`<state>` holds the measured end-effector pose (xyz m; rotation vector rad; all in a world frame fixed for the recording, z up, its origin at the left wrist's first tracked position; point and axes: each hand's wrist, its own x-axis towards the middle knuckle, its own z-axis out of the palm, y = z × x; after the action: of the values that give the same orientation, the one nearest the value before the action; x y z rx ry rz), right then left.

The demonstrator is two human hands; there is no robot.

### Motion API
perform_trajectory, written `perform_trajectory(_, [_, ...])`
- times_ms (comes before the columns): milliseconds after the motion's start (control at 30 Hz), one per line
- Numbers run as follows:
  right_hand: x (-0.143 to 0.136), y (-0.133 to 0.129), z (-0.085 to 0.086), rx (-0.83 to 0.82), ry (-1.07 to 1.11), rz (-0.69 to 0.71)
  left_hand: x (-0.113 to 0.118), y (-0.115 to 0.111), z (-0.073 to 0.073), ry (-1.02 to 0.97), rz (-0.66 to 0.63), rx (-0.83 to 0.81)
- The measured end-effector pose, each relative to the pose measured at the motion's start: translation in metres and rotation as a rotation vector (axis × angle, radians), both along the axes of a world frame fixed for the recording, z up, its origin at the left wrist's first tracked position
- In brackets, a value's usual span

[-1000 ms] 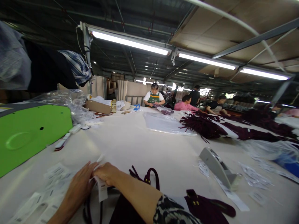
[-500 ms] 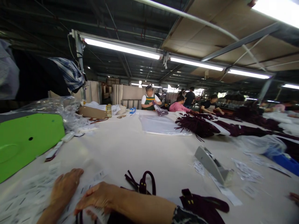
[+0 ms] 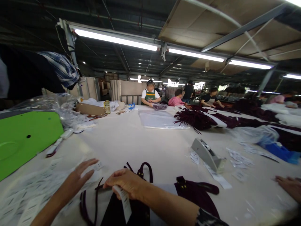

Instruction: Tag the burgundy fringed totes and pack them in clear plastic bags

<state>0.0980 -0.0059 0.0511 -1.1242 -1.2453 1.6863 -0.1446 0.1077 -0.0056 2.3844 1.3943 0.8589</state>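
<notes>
Your right hand has moved rightward, away from left hand; pinches white label, dark garment beneath. Left: fingers parted, can't tell if gripping small tag at fingertips.

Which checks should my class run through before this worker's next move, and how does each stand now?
1. White label held in the right hand: ok; the white label hangs from its fingers.
2. Left hand gripping the small white tag by its fingertips: cannot tell.
3. Dark fabric piece beneath the right hand: ok.
4. Loose labels neatly stacked: not ok; they lie spread out at the left.
5. Grey tape dispenser apart from both hands: ok.
6. Other person's hand apart from the worker's hands: ok, at the right edge.
</notes>
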Motion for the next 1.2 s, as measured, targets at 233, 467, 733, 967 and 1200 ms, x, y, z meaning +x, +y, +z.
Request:
perform_trajectory(233, [0.056, -0.078, -0.010, -0.047, 0.035, 0.039, 0.116, -0.141, 0.038, -0.409, -0.374, -0.442])
perform_trajectory(467, [0.097, -0.132, -0.011, -0.171, 0.176, 0.025, 0.161, -0.201, 0.044, -0.571, -0.556, -0.531])
perform_trajectory(733, [0.126, -0.147, -0.007, -0.145, -0.130, -0.210, 0.177, -0.203, 0.039, -0.579, -0.379, -0.380])
perform_trajectory(967, [0.143, -0.130, 0.022, 0.394, -0.942, -0.343, 0.183, -0.134, 0.019, 0.151, -0.008, -0.162])
perform_trajectory(1200, [0.129, -0.090, 0.021, 0.467, -1.441, -0.288, 0.197, -0.090, -0.002, 0.087, -0.110, -0.410])
